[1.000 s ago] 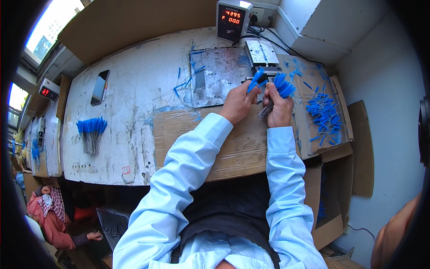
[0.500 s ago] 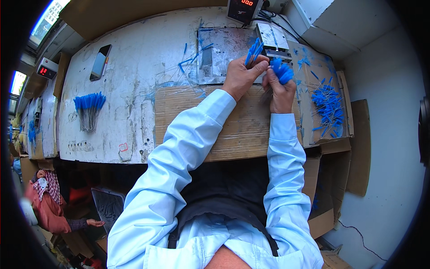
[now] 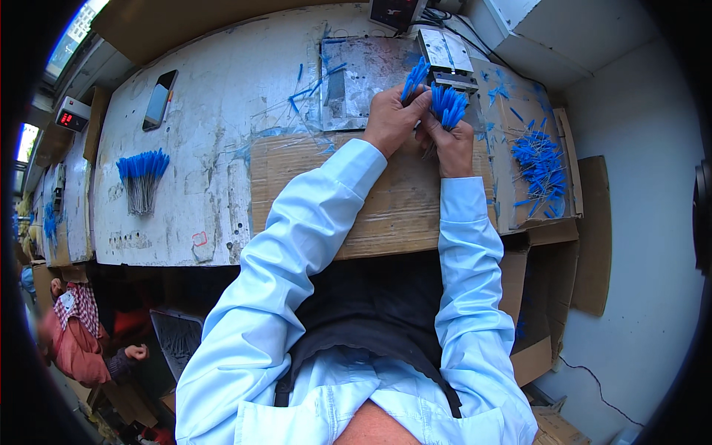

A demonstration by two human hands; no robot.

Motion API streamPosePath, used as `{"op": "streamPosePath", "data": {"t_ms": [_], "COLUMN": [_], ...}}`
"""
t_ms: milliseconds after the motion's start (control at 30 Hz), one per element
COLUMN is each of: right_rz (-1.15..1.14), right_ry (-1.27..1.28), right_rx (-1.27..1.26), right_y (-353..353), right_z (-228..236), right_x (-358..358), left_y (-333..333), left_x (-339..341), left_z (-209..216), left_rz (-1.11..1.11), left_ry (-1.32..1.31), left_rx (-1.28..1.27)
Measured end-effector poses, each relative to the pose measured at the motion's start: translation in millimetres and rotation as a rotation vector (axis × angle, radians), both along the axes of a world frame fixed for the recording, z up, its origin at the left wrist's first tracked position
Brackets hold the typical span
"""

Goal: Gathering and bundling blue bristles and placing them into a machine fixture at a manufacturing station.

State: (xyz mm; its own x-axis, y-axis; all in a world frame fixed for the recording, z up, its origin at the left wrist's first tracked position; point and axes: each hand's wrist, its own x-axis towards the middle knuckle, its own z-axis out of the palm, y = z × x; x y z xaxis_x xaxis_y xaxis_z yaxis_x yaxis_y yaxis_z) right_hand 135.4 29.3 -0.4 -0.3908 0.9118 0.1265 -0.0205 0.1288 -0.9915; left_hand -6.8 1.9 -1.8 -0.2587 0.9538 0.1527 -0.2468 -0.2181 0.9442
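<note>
My left hand (image 3: 391, 122) is closed on a few blue-tipped wire sticks (image 3: 415, 78), their blue ends pointing up and away. Just to its right, my right hand (image 3: 452, 147) grips a thicker bunch of the same sticks (image 3: 449, 107), blue ends fanned upward. The two hands touch or nearly touch, and their fingertips partly hide one another. Both are over the far edge of a cardboard sheet (image 3: 356, 211), in front of a steel block fixture (image 3: 443, 50). A loose heap of blue-tipped sticks (image 3: 540, 167) lies to the right.
A neat row of blue-tipped sticks (image 3: 142, 174) lies at left, below a phone (image 3: 159, 100). A metal plate (image 3: 356, 100) with blue scraps beside it lies beyond my left hand. A display box (image 3: 397, 13) stands at the back. Another person (image 3: 78, 337) is at lower left.
The bunch in my right hand has come closer to the sticks in my left. The view has shifted slightly. The other person's hand at lower left has drawn back.
</note>
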Motion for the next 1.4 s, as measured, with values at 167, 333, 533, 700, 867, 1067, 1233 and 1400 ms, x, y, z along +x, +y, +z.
{"op": "streamPosePath", "data": {"t_ms": [167,333,533,700,867,1067,1233,1400], "right_rz": [-0.117,-0.150,-0.103,-0.065,-0.228,-0.567,-0.464,-0.178], "right_ry": [0.176,0.299,0.153,0.066,0.124,0.299,0.129,0.034], "right_rx": [-0.122,-0.155,-0.079,-0.070,-0.099,-0.038,0.029,0.045], "right_y": [-4,-4,-5,-6,-6,8,4,-3], "right_z": [6,7,6,9,11,3,6,6], "right_x": [-3,-7,-5,-3,-1,0,4,0], "left_y": [1,0,3,-1,1,8,4,3], "left_x": [5,3,2,3,1,-12,-8,2], "left_z": [5,8,7,11,14,8,13,10], "left_rz": [0.069,0.107,-0.040,-0.040,0.136,0.367,0.244,0.148], "left_ry": [0.000,0.094,-0.121,-0.038,-0.175,-0.225,-0.212,-0.190], "left_rx": [0.003,-0.002,0.041,-0.048,-0.043,-0.014,-0.050,-0.075]}}
